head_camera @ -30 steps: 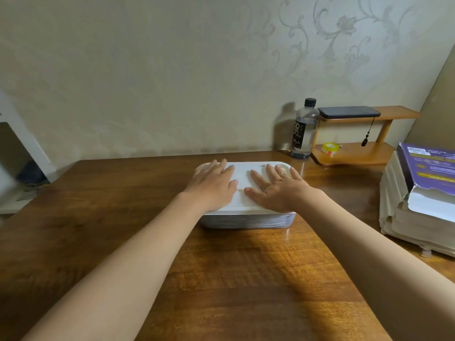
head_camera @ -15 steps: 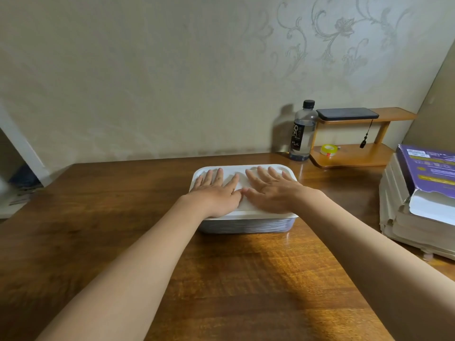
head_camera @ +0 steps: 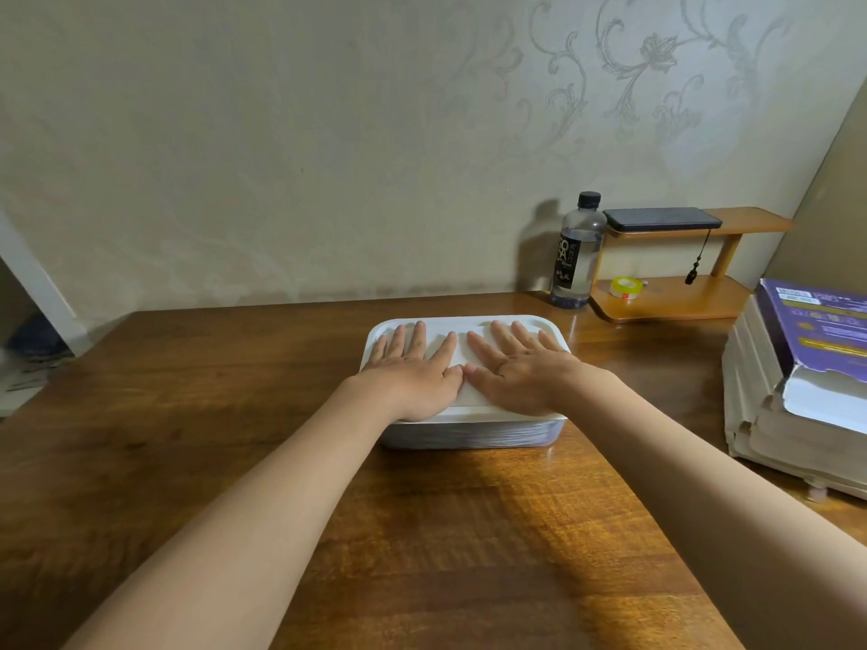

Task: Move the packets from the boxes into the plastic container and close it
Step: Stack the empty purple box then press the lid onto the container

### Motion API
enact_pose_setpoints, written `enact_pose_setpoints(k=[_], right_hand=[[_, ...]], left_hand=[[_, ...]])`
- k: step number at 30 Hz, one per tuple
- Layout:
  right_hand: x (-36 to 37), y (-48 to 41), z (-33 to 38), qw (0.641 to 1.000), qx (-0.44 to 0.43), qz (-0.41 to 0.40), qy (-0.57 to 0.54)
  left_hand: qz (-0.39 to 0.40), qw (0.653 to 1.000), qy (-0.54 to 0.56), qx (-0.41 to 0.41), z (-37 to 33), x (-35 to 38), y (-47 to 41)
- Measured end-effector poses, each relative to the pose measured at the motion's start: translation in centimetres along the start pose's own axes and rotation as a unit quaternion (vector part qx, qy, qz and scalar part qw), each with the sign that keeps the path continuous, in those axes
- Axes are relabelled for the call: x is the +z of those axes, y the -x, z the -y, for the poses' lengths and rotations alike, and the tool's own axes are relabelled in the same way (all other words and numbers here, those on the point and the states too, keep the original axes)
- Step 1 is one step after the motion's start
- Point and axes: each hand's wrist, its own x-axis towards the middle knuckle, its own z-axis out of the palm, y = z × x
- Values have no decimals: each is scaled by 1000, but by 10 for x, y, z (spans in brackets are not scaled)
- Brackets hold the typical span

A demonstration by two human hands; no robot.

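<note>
Palms down, both hands press flat on the white lid (head_camera: 462,327) of the plastic container (head_camera: 469,436), which sits on the wooden table (head_camera: 422,532) a little beyond its middle. The left hand (head_camera: 413,372) covers the lid's left half and the right hand (head_camera: 516,368) its right half. Each is spread open with straight fingers (head_camera: 419,337) pointing toward the wall (head_camera: 281,157), gripping nothing. The two thumbs meet tip to tip near the lid's centre, and the heels of both hands reach its near edge. Both bare forearms run in from the lower corners and converge on the container. The lid lies level on the rim all round. Through the cloudy side wall only pale layered shapes show, too blurred to name. At the right edge of the table stands a stack of flattened pale boxes (head_camera: 774,415), well apart from the container, with a purple box (head_camera: 821,321) lying open-ended on top. Behind, against the wall, a dark-labelled water bottle (head_camera: 577,255) with a black cap stands upright just beside a small two-tier wooden shelf (head_camera: 671,304). A dark phone (head_camera: 661,219) lies flat on the upper tier, a short black cord hanging from it, and a roll of yellow tape (head_camera: 626,288) rests on the lower tier. Nothing stands between the arms and the container.
</note>
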Motion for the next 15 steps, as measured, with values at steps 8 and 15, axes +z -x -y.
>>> enact_pose_setpoints(k=[8, 15], right_hand=[[-1, -1, -1, 1000, 2, 12, -4], [2, 2, -1, 1000, -1, -10, -4]], left_hand=[[7, 1000, -3, 2, 0, -1, -1], [-5, 1000, 0, 3, -1, 1, 1]])
